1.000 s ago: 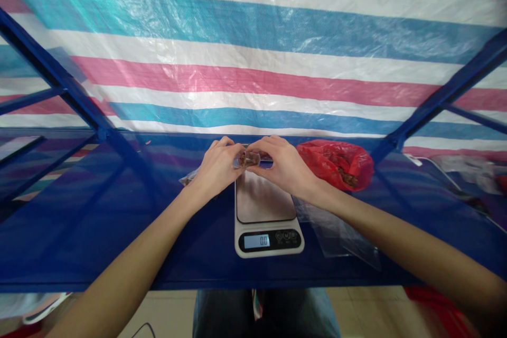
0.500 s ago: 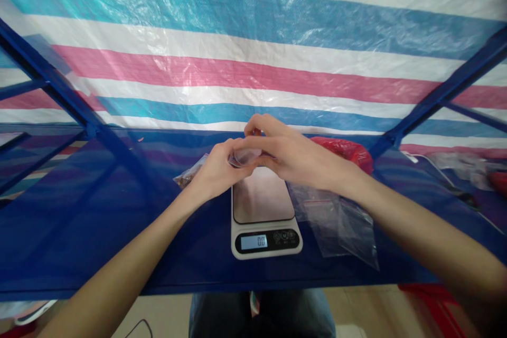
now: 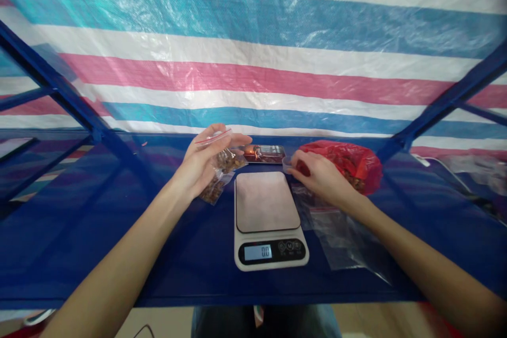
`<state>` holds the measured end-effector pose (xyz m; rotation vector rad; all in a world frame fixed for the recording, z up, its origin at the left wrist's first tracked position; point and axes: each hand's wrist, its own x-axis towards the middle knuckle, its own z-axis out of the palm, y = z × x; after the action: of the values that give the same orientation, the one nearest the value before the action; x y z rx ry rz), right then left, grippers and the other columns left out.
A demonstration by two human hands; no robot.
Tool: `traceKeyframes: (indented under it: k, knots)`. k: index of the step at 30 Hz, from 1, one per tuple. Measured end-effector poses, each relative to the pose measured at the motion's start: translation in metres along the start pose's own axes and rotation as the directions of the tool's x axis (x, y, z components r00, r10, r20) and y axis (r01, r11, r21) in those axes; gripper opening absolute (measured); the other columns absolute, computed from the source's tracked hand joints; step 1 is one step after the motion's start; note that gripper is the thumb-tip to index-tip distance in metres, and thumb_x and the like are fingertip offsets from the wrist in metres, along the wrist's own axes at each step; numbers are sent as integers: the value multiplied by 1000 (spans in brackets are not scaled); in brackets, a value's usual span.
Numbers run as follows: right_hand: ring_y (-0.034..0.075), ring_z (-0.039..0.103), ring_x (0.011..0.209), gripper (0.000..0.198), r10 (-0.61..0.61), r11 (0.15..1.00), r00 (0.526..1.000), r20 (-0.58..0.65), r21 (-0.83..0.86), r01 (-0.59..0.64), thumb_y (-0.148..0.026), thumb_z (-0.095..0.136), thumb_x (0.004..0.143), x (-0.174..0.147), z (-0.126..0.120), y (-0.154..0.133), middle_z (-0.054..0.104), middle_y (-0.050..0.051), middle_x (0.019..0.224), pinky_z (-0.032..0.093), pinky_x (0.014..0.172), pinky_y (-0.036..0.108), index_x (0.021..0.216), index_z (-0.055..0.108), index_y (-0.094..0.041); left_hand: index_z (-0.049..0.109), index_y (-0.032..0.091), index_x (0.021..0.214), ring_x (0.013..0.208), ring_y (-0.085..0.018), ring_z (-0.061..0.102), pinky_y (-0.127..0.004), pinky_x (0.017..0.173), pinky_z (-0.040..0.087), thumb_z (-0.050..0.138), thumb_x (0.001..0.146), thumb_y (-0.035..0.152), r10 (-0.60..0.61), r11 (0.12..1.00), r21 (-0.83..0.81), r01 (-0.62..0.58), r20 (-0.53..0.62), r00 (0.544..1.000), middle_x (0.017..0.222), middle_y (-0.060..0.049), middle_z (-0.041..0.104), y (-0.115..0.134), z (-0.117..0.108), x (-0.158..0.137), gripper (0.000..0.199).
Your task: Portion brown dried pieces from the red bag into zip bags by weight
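My left hand [image 3: 202, 161] is closed around a small zip bag [image 3: 229, 160] of brown bits, its red-lined top edge showing above the thumb. Just below, a second small bag [image 3: 213, 191] with similar bits lies on the blue surface. My right hand [image 3: 317, 171] pinches a small clear plastic cup [image 3: 287, 165] by its side. Between the hands, nearer to me, stands a white kitchen scale [image 3: 267, 203] with a bare plate; its display reads 0.0. A red plastic bag [image 3: 340, 156] with brown bits inside sits open behind my right hand.
Flat clear zip bags [image 3: 340, 240] lie right of the scale, partly beneath my right forearm. A dark rectangular item with a lit picture [image 3: 265, 153] lies behind the scale. Blue metal struts [image 3: 75, 111] slope at both sides, and a striped sheet [image 3: 253, 37] hangs behind.
My hands, together above the scale before, are now apart. The left has moved left with the filled zip bag; the right has moved right with the cup. The scale's plate is uncovered.
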<state>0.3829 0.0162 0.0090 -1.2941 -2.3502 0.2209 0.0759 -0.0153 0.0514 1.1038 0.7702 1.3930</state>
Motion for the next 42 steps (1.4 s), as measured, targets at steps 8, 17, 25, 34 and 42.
traceKeyframes:
  k: [8,17,25,34,42]
  knots:
    - [33,66,111,11,-89,990,989,-121,94,101,-33,71,100,-1,-8,-4,74,11,114,50,99,49,102,72,-23,73,16,89,70,-24,79,-32,57,63,86,85,49,-82,978,192,85,-20,996,89,-13,83,-21,20,-7,36]
    - [20,60,77,36,85,656,995,-57,754,-13,-53,66,102,-22,4,-79,65,2,80,51,72,32,83,69,-23,58,25,89,63,-16,60,-29,57,51,56,104,61,-24,903,428,-38,139,990,73,1,66,-38,62,-41,40]
    - [18,55,71,40,301,328,953,41,934,-144,-58,77,92,-16,25,-71,59,0,76,51,69,32,75,64,-24,66,22,87,67,-15,57,-26,60,45,69,99,52,-10,976,217,3,31,999,76,1,65,-56,57,-36,32]
    - [17,52,68,36,262,362,963,-57,931,-43,-55,73,92,22,2,-72,60,1,76,49,66,31,77,62,-24,72,20,79,66,-13,59,-24,61,48,72,95,47,180,952,261,-162,-46,983,77,0,68,-38,52,5,32]
    - [15,49,68,41,123,479,929,-348,841,252,-58,69,93,110,-41,-68,55,0,77,45,66,31,73,56,-25,64,20,69,58,-10,56,-21,52,43,72,88,34,429,889,222,-400,-96,898,67,1,62,8,70,88,25]
